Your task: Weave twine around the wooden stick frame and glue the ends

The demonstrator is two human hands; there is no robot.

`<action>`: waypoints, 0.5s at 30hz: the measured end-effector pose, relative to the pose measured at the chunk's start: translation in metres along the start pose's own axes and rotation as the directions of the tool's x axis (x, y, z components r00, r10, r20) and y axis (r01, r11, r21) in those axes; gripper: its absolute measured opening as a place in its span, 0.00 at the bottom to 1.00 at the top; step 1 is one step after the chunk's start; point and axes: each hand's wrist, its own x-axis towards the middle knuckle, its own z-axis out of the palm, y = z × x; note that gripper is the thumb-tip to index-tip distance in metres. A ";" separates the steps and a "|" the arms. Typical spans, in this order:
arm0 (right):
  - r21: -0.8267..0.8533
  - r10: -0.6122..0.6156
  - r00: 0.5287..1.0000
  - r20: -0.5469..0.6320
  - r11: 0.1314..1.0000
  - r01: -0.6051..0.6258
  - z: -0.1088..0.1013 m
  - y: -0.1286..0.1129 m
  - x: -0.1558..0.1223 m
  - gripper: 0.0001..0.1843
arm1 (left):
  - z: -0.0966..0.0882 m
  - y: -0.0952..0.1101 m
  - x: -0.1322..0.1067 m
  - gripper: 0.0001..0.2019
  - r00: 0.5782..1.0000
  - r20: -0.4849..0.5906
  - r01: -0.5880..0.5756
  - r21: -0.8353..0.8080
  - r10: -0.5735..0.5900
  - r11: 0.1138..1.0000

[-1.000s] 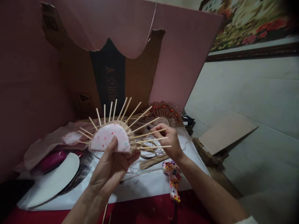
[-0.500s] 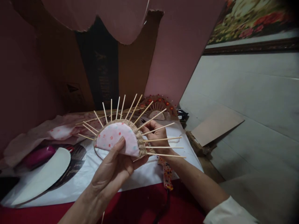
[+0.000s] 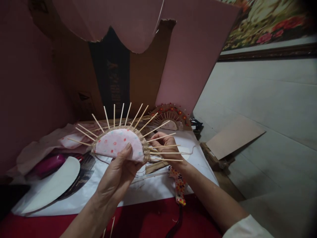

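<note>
My left hand point(image 3: 118, 177) grips a half-round piece point(image 3: 116, 142) covered in pink dotted cloth, thumb on its face. Several thin wooden sticks point(image 3: 128, 114) fan out from its curved edge, and a band of tan cord point(image 3: 145, 150) is woven round the rim. My right hand point(image 3: 165, 145) sits behind the sticks on the right side, fingers curled and pinched among them on the thin cord.
A finished woven fan point(image 3: 170, 115) with red beads stands behind. A spotted glue gun point(image 3: 178, 185) lies on the white sheet point(image 3: 153, 190). A white half-round board point(image 3: 53, 183), pink cloth point(image 3: 49, 145) and a magenta object point(image 3: 46, 165) lie left. Cardboard panels point(image 3: 148, 66) stand behind; flat cardboard point(image 3: 235, 137) rests right.
The piece has turned and shifted a little left in my left hand. My right hand stays behind the right-hand sticks, its fingers working lower among them.
</note>
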 end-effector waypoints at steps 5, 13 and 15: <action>0.144 0.050 0.995 0.081 0.988 -0.062 0.002 0.008 0.004 0.13 | 0.000 0.002 0.000 0.06 1.000 0.008 -0.025 0.024 0.025 0.999; 0.331 0.046 0.934 0.354 0.928 -0.172 -0.002 -0.009 -0.004 0.21 | 0.003 0.005 0.000 0.08 0.999 0.020 -0.028 0.015 0.027 1.000; 0.339 0.012 0.919 0.394 0.927 -0.158 -0.002 -0.011 -0.006 0.24 | 0.003 0.004 0.000 0.07 0.999 0.028 -0.028 0.014 0.028 0.999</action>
